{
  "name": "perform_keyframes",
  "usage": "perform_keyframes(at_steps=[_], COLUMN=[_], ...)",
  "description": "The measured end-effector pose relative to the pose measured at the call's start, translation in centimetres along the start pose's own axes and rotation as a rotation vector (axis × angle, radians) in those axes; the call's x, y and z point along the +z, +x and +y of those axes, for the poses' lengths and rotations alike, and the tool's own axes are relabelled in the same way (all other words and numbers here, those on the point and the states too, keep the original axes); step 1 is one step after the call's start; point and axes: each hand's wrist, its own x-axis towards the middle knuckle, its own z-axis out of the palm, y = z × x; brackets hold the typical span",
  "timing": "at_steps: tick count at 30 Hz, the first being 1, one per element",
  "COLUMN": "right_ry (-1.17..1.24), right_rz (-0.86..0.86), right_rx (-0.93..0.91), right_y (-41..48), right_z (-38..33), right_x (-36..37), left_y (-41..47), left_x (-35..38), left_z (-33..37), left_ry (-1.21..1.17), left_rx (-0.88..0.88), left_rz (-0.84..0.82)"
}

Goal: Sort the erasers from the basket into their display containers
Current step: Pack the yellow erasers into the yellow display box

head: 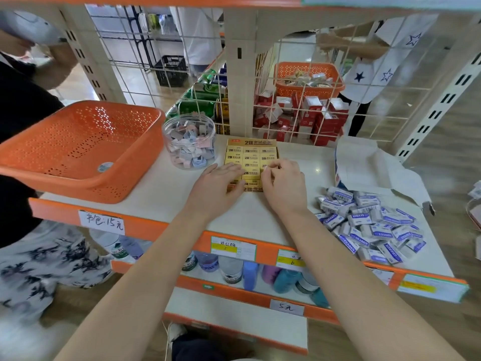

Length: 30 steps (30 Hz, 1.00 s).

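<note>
yellow box (251, 149), one, with left grip (221, 179) flat on it, right grip (283, 182) pinching one eraser (276, 167).

The left forearm (145, 269) and right forearm (351, 269) are both bare, uncovered from the wrist to the near edge of the frame. The left hand (221, 181) and right hand (283, 183) are bare too. Low at the near edge is dark fabric (197, 347), apparently clothing, beside a pale laced shoe (175, 332), both blurred.

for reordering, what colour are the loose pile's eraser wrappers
The eraser pile is blue and white, head view.
</note>
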Motion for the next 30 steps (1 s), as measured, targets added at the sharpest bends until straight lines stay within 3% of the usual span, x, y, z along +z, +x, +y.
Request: perform_keyframes(at_steps=[19, 25, 30], right_ry=[-0.006, 0.029, 0.093], right_rz=[0.002, 0.025, 0.022], right_rx=[-0.012, -0.034, -0.018], right_y=[-0.07, -0.18, -0.24], right_z=[-0.07, 0.09, -0.05], right_x=[-0.20, -0.21, -0.28], left_y=[-0.01, 0.02, -0.03], left_x=[-0.16, -0.45, -0.76], left_z=[0.20, 0.38, 0.46], left_ry=[-0.049, -0.052, -0.065], left_rx=[-0.029, -0.066, -0.149], left_rz=[-0.046, -0.125, -0.090])
